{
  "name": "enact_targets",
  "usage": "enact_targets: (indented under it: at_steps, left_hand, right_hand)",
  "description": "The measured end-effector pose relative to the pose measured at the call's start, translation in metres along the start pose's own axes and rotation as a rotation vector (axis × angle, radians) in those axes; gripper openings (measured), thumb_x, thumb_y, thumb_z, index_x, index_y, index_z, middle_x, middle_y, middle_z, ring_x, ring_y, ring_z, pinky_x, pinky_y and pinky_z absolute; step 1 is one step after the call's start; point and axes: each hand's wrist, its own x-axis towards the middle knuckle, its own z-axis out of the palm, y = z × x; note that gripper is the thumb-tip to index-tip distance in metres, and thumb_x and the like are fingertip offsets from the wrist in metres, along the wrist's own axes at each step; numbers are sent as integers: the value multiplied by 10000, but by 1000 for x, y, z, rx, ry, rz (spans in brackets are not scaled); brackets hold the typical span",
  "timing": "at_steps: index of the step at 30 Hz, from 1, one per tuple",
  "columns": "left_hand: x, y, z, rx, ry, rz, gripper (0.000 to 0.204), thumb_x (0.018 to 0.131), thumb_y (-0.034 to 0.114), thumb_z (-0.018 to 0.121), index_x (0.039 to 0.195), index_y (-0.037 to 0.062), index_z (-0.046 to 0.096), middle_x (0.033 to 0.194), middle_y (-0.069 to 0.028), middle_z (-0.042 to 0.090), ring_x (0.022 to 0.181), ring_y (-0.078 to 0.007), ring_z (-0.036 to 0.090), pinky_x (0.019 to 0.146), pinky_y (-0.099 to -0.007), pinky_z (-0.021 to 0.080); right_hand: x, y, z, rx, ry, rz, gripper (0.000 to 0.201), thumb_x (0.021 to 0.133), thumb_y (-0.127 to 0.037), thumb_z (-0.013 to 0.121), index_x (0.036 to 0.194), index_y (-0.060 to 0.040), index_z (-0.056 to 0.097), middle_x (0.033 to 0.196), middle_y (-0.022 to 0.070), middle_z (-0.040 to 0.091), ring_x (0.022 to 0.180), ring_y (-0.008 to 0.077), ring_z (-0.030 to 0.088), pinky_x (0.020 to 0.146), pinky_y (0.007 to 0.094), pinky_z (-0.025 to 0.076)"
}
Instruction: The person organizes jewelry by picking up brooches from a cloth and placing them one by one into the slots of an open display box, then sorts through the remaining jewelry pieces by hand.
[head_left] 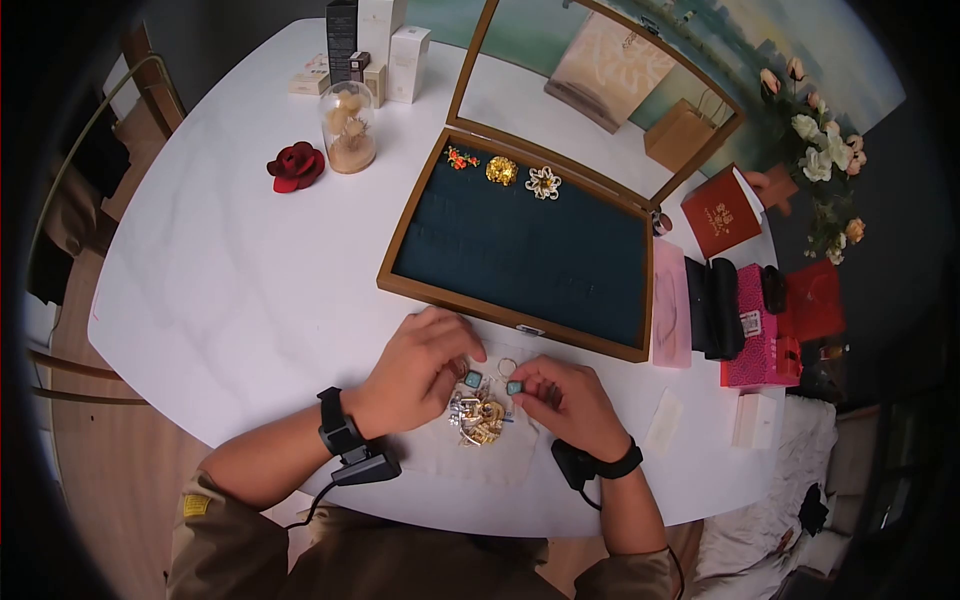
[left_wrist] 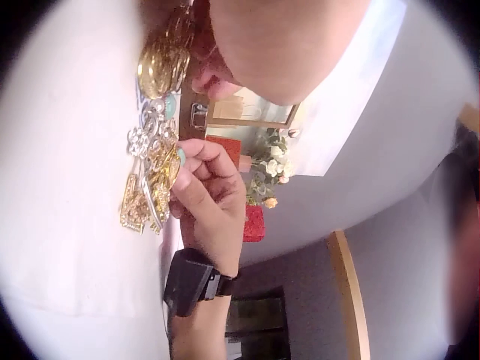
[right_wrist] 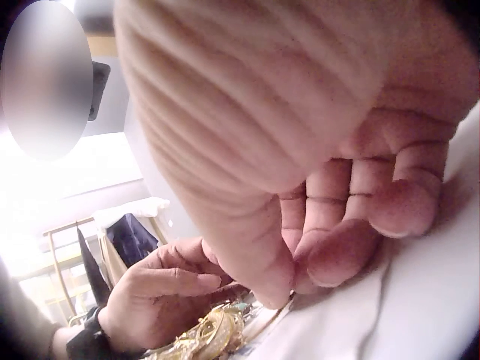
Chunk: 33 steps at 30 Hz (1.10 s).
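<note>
A pile of gold and silver jewellery [head_left: 478,418] lies on a pale cloth [head_left: 425,455] between both hands. My right hand [head_left: 572,400] pinches an earring with a square teal stone [head_left: 514,387] and a gold hoop, between thumb and forefinger. In the left wrist view, its teal edge shows at those fingertips. My left hand [head_left: 418,370] bends over the pile's far left side. At its curled fingers is a matching teal earring [head_left: 472,379], its hoop partly hidden by them. Beyond the hands stands an open wooden display case [head_left: 515,318] with a dark lining.
Three brooches, including a gold one [head_left: 501,170], line the case's back edge. The glass lid [head_left: 575,75] is raised. A red fabric flower [head_left: 296,167] and a glass dome [head_left: 348,127] stand left; a pink box [head_left: 750,330] and black glasses case [head_left: 715,308] are right.
</note>
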Motion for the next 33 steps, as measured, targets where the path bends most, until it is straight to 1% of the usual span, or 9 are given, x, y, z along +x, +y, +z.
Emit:
enact_targets:
  at_steps: [2,4,8,10,13,16,19,30,33]
  left_hand:
    - [2,3,-3,-23,50,17,346,675,-117,505,934,57,655,867,-97,625,917,-334,589,845,-429,469]
    - [0,6,-8,-116,66,-169,355,665,-94,472,936,37,660,933,-119,645,933,-354,574,836,-423,484]
    - [-1,2,-12,-147,76,-176,331,653,-48,518,940,37,659,915,-114,637,897,-336,564,783,-401,482]
    - [4,3,-18,-28,-107,85,303,631,25,603,926,55,664,966,-102,626,945,-327,565,805,-413,465]
    - [10,25,-26,171,-279,253,358,580,120,713,932,73,669,1029,-64,593,1005,-286,537,854,-400,429]
    - [7,32,-24,287,-406,239,390,546,145,728,928,88,674,1165,-88,570,1139,-326,508,915,-444,406]
    - [6,33,-22,310,-477,217,408,567,171,767,958,87,684,1179,-96,562,1175,-313,486,939,-424,391]
    - [1,32,-19,375,-471,248,439,633,238,805,1026,69,707,1170,-82,576,1219,-278,472,1002,-443,340]
    - [3,30,-21,363,-468,251,457,639,260,805,1039,61,706,1113,-64,615,1211,-249,480,1008,-428,317]
  right_hand:
    - [-1,-1,1,2,-2,-24,185,903,-73,764,1065,-46,680,730,-10,622,610,63,553,549,237,435]
    - [-1,-5,1,16,9,-29,181,909,-73,759,1068,-46,676,720,-13,609,607,59,546,547,235,428]
    - [-2,0,3,78,40,-39,163,932,-81,745,1068,-41,665,692,-23,566,604,44,526,545,225,404]
    - [-2,-1,4,109,36,-35,156,938,-86,744,1063,-38,664,688,-25,556,607,39,524,548,222,399]
    - [-2,1,4,126,36,-29,154,941,-97,745,1057,-36,663,689,-27,556,610,38,522,553,220,399]
    - [-1,1,4,106,39,-21,160,940,-111,748,1056,-38,665,702,-25,580,615,44,530,559,222,413]
    - [-1,2,5,96,37,-9,164,939,-126,749,1053,-41,667,720,-22,611,626,51,547,568,225,431]
    - [1,3,6,107,37,-11,162,939,-135,752,1048,-46,672,761,-16,649,650,57,574,596,226,455]
    - [1,2,6,99,49,-19,171,947,-172,740,1027,-38,667,762,34,681,623,113,618,576,262,482]
